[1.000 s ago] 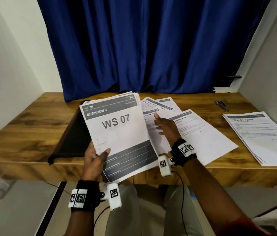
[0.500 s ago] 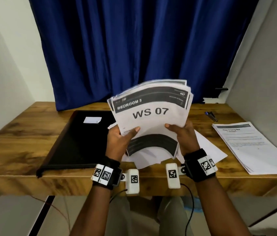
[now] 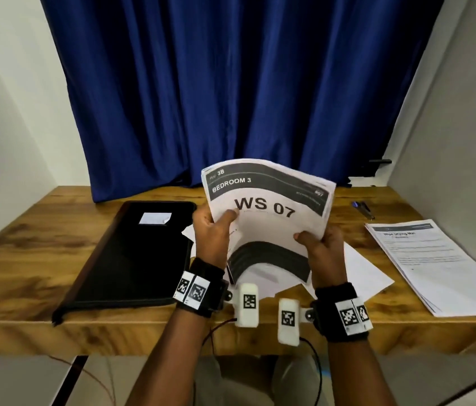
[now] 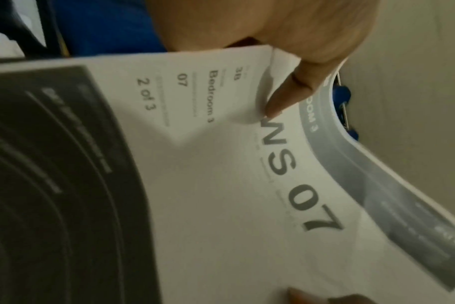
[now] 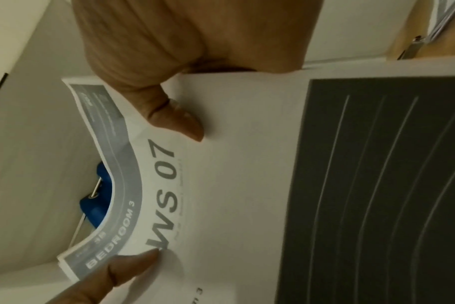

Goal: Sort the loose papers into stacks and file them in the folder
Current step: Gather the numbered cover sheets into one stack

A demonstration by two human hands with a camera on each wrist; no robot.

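Sheaf of papers [image 3: 266, 227] held upright above the near edge of the wooden desk [image 3: 40, 259], bowed so top and bottom curve toward the camera. Top sheet white, grey header band reading "3B / BEDROOM 3", big "WS 07" in the middle, dark block with thin pale lines at the bottom; the left wrist view also shows small print "Bedroom 3, 07, 2 of 3". Several sheet edges fan out at the top right corner.

Left hand [image 3: 212, 238] grips the sheaf's left edge, thumb pressed on the front by the "W", fingers behind. Right hand [image 3: 323, 253] grips the lower right edge, thumb on the front face, fingers behind. Both hands clamp the sheaf.

Under the sheaf, a few loose white sheets [image 3: 359, 276] lie flat on the desk, partly hidden.

Left of the sheaf: black folder [image 3: 131, 259], closed, flat on the desk, small white label [image 3: 155, 218] on its cover near the far end. Contents not visible.

Right of the sheaf: second stack of printed pages [image 3: 435, 265], flat, slightly fanned, near the desk's right end. Beyond it, toward the blue curtain [image 3: 231, 83], a small blue-and-black clip-like object [image 3: 362, 208]; too small to tell.
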